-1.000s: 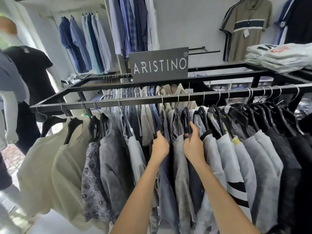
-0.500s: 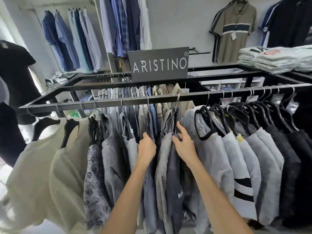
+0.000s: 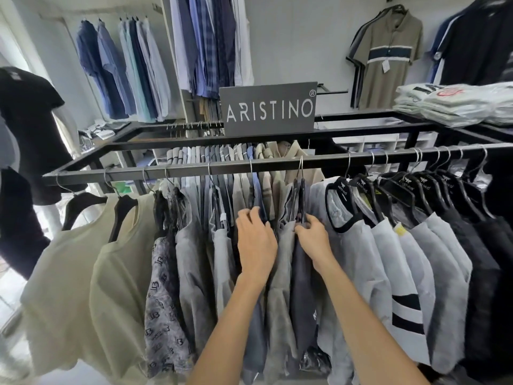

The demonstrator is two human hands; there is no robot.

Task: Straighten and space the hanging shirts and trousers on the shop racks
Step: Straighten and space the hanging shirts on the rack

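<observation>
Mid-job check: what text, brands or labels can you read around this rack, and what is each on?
"ARISTINO ®": grey sign on top of the rack.
"ARISTINO": black hangers on the right.
"B", repeated: patterned shirt on the left.
Unreadable: white tag on the olive polo, print on the dark shirt, print on the folded shirts.

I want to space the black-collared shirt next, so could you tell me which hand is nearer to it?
Right. The right hand grips a dark shirt right beside the black-collared shirt; the left hand holds a blue shirt farther left.
</observation>
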